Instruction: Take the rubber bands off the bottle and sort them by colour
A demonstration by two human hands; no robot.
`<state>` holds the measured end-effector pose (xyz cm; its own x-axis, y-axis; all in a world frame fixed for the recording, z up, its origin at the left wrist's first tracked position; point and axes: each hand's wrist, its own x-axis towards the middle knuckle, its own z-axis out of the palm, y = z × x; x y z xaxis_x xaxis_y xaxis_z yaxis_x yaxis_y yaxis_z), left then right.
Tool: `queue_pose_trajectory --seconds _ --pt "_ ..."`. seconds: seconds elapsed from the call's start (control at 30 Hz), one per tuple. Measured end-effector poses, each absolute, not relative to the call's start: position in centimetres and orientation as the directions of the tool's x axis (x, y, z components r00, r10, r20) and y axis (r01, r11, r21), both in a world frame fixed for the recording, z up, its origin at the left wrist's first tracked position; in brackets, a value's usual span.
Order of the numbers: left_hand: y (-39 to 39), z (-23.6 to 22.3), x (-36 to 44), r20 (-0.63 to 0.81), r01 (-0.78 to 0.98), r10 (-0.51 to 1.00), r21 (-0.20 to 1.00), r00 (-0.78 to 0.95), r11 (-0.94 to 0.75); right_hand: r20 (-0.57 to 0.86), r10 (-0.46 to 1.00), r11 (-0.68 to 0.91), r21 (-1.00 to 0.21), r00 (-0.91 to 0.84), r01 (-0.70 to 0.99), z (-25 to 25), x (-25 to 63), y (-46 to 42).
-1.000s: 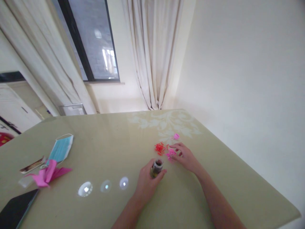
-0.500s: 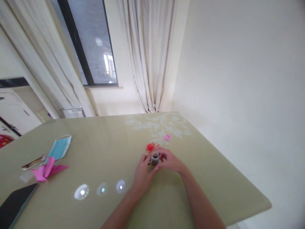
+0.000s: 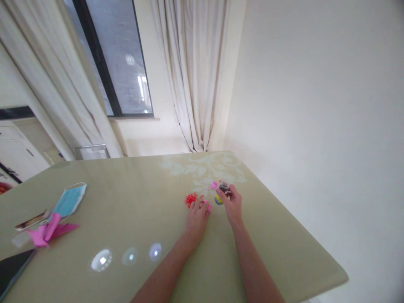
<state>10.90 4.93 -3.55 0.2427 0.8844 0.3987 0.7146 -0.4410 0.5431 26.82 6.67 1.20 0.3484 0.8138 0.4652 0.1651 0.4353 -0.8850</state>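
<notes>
One jar (image 3: 224,188), earlier held in the left hand (image 3: 197,216), is gripped by the right hand (image 3: 233,205); pink pieces (image 3: 208,207) are touched by the left, its grasp unclear.

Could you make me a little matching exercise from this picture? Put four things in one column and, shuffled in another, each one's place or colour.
Things
1. Small jar
2. Face mask
3. Small red pieces
4. Dark flat object

Places and colours
A. In a loose pile beside the left hand
B. Cut off by the picture's left edge
C. Held in the right hand
D. Light blue with white edges

Right pairs: 1-C, 2-D, 3-A, 4-B
</notes>
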Motion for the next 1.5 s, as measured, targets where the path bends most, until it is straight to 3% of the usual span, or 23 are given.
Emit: queue_pose_trajectory --seconds 0.1,0.5,0.67,0.87,1.03,1.27,1.5 --pt "4.8 -3.8 11.2 0.409 0.724 0.881 0.531 0.237 -0.441 0.514 0.784 0.461 -0.857 0.348 0.228 1.5 26.4 6.5" --pt "2.6 -2.5 5.1 0.348 0.482 0.935 0.81 0.063 -0.334 0.523 0.85 0.467 -0.804 0.064 0.368 0.8 22.9 2.7" --pt "2.9 -2.4 3.8 0.344 0.454 0.934 0.851 -0.099 -0.265 0.502 0.865 0.469 -0.794 -0.017 0.386 0.5 22.3 2.6" --pt "3.2 -1.2 2.0 0.284 0.274 0.95 0.931 -0.126 -0.242 0.496 0.862 0.484 -0.746 -0.104 0.458 -0.5 22.4 2.2" --pt "1.6 0.9 2.1 0.371 0.239 0.927 0.906 -0.051 -0.349 0.543 0.823 0.538 -0.652 -0.167 0.534 -0.6 22.1 1.8" --pt "0.4 1.8 2.6 0.52 0.393 0.849 0.764 0.093 -0.512 0.589 0.775 0.609 -0.596 -0.23 0.523 -0.6 22.1 1.6" --pt "0.4 1.0 2.0 0.584 0.466 0.803 0.681 0.12 -0.565 0.603 0.758 0.629 -0.571 -0.25 0.528 -0.7 22.1 1.5"
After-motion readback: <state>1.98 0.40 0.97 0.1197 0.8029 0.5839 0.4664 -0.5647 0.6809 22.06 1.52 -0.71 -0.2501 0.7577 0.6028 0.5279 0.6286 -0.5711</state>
